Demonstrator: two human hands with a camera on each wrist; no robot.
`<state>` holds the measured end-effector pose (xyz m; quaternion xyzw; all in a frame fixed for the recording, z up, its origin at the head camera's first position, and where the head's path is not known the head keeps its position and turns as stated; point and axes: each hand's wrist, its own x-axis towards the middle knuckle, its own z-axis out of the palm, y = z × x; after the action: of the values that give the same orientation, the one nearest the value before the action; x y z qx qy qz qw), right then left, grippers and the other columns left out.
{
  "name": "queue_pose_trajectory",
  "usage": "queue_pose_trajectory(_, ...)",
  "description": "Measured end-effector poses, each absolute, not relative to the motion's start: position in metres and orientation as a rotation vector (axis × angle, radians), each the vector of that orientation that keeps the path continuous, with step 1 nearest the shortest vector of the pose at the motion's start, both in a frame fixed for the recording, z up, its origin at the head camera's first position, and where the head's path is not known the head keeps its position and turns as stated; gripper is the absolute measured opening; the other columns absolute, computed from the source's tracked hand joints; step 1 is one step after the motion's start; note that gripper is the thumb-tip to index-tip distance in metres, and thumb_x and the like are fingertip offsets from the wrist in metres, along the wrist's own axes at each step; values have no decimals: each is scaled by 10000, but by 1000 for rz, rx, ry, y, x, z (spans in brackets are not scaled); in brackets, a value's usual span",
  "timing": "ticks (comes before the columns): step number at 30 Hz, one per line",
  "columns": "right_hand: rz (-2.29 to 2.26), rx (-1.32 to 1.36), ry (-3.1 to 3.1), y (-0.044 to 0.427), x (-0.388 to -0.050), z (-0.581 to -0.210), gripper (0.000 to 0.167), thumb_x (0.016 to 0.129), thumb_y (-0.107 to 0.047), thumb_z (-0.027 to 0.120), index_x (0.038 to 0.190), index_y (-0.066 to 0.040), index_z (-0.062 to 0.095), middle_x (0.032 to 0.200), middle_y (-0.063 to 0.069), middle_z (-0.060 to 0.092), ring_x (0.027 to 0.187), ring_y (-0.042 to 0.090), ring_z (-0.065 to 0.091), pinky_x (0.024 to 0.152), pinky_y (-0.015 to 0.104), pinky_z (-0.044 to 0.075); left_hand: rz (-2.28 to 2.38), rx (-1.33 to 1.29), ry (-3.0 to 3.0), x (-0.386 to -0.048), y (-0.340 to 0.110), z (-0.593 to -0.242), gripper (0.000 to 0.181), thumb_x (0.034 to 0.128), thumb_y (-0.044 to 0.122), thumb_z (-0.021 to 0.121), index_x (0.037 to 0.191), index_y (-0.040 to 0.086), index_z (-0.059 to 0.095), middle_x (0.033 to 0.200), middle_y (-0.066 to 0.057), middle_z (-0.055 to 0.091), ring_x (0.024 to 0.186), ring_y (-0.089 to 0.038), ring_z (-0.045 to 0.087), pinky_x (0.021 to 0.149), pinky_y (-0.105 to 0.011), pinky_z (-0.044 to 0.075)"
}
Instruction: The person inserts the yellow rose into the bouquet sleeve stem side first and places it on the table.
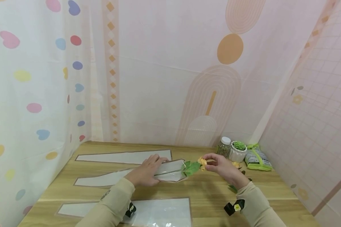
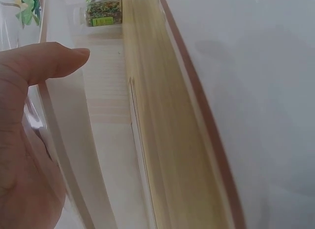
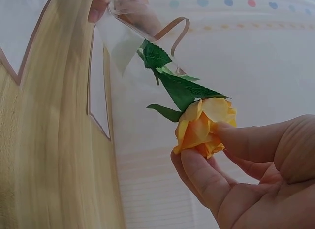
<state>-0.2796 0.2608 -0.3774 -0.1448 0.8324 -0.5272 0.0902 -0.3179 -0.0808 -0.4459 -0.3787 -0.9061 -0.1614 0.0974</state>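
Beside the mouth of a clear flower sleeve (image 1: 174,164) with a brown border, my right hand (image 1: 222,167) pinches the yellow head of an artificial rose (image 3: 209,125) between thumb and fingers. My left hand (image 1: 149,170) grips the sleeve, thumb on its near side. The stem (image 1: 168,172) runs inside the sleeve toward the left hand. Green leaves (image 1: 191,168) sit at the opening, partly within it, and the bloom is outside. In the left wrist view the thumb (image 2: 59,59) lies across the sleeve; the other fingers are mostly hidden there.
Flat sleeves lie on the wooden table: one behind (image 1: 122,157), one left (image 1: 98,179), one in front (image 1: 162,208). At the back right stand a lidded jar (image 1: 224,148), a potted succulent (image 1: 238,154) and a green packet (image 1: 258,157). Another yellow flower (image 1: 236,165) is partly hidden behind my right hand.
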Motion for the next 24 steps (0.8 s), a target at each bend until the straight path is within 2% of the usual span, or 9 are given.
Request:
queue_pose_trajectory(8, -1579, -476, 2447, 258, -281, -379, 349, 1004, -56, 612, 1323, 57, 529, 1365, 218, 527, 1298, 408, 507, 1019, 504, 468, -474, -1133, -2671, -321, -80, -447, 765, 778, 203, 786, 1458, 144, 440, 1142, 1, 434, 1042, -165, 428, 919, -399, 434)
queue_pose_trajectory(15, -1546, -418, 2479, 255, -280, -379, 354, 1006, -97, 623, 1335, 12, 553, 1380, 181, 535, 1313, 406, 497, 1029, 519, 454, -473, -1132, -2671, -322, -81, -448, 772, 778, 208, 786, 1464, 149, 438, 1128, 7, 421, 1022, -163, 417, 907, -389, 428)
queue_pose_trajectory(24, -1548, -432, 2480, 251, -280, -381, 354, 1004, -91, 626, 1326, 32, 549, 1355, 185, 540, 1309, 417, 497, 1007, 484, 474, -462, -1144, -2656, -321, -80, -446, 770, 780, 208, 780, 1464, 151, 431, 1143, 12, 428, 1027, -154, 418, 910, -393, 434)
